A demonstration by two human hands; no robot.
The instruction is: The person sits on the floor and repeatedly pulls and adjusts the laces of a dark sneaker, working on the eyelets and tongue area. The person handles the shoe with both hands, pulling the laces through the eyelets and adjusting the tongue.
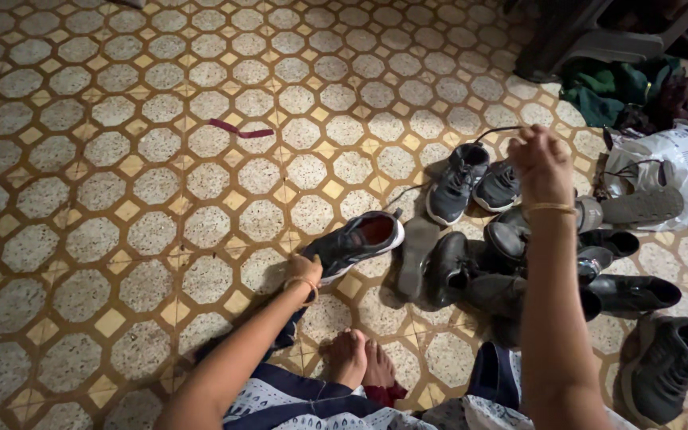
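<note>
My left hand [302, 271] grips the heel end of a dark grey sneaker [357, 242] with a red lining and white sole, resting on the tiled floor. Raised above the shoe pile, my right hand [541, 163] pinches a thin dark shoelace [497, 130] that trails down to the left toward a grey sneaker [456, 182]. A second grey sneaker [497, 187] lies beside that one. Both wrists carry a gold bangle. My bare feet [360, 358] show at the bottom.
A heap of dark shoes [519, 275] and a loose insole [416, 255] lie right of centre. Another grey sneaker [666, 362] sits bottom right. A white plastic bag [678, 167], green cloth [607, 87] and dark furniture [591, 36] crowd the upper right. A maroon strip [240, 130] lies on the tiles.
</note>
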